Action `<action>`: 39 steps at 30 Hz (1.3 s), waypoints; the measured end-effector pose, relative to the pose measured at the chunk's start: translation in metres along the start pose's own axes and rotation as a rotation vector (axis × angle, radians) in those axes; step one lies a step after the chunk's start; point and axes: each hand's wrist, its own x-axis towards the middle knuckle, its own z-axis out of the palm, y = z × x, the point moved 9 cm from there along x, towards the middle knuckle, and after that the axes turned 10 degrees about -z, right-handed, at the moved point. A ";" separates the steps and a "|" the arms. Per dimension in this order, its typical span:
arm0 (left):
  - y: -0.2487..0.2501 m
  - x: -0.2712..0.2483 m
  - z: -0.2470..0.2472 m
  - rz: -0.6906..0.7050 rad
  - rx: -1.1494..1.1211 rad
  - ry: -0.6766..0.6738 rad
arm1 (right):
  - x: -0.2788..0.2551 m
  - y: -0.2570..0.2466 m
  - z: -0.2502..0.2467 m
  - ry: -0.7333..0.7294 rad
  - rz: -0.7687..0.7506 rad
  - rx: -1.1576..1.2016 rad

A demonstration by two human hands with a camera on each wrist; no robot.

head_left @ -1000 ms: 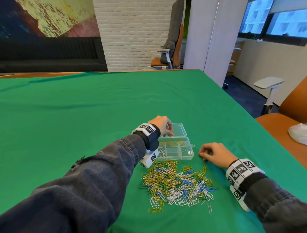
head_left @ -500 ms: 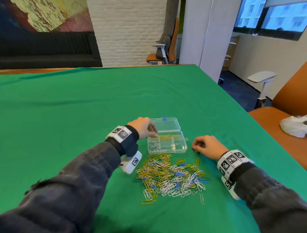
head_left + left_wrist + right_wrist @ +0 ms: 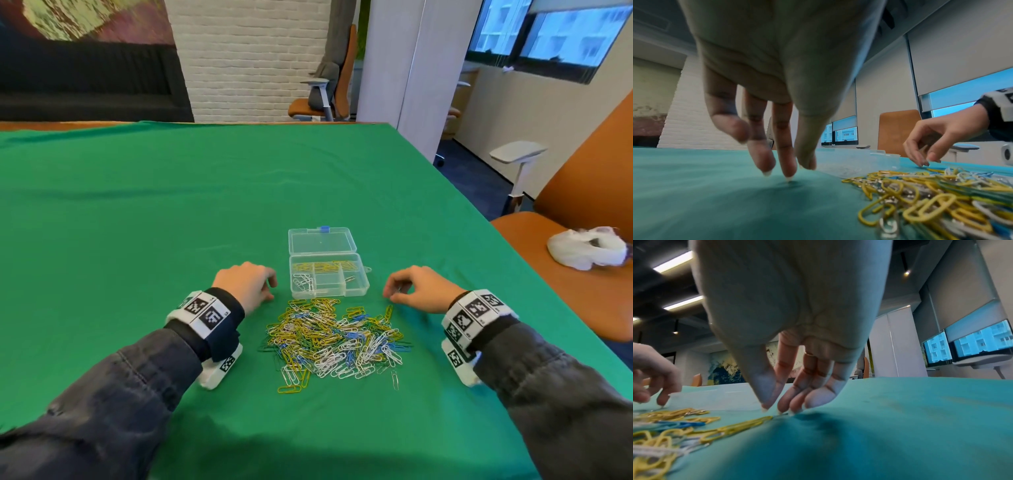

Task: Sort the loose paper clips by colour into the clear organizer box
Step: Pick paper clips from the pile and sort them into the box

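Paper clips (image 3: 334, 337) in yellow, white, blue and green lie heaped on the green desk (image 3: 137, 222) nearest the person, between the two hands. Just beyond the heap, the left hand (image 3: 248, 284) hangs with fingers loosely down, fingertips (image 3: 788, 172) touching the cloth and holding nothing, as its wrist view shows. The right hand (image 3: 416, 289) draws thumb and fingers together at the cloth, but whether it pinches a clip I cannot tell. Farther back the clear organizer box (image 3: 329, 279) stands open with yellow and white clips inside.

A green-clothed table (image 3: 171, 205) bears the clear organizer box (image 3: 329, 279) and a paper-clip heap (image 3: 334, 339).
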 end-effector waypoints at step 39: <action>0.042 0.006 0.001 0.307 -0.437 0.081 | 0.091 -0.047 -0.042 0.210 -0.120 -0.034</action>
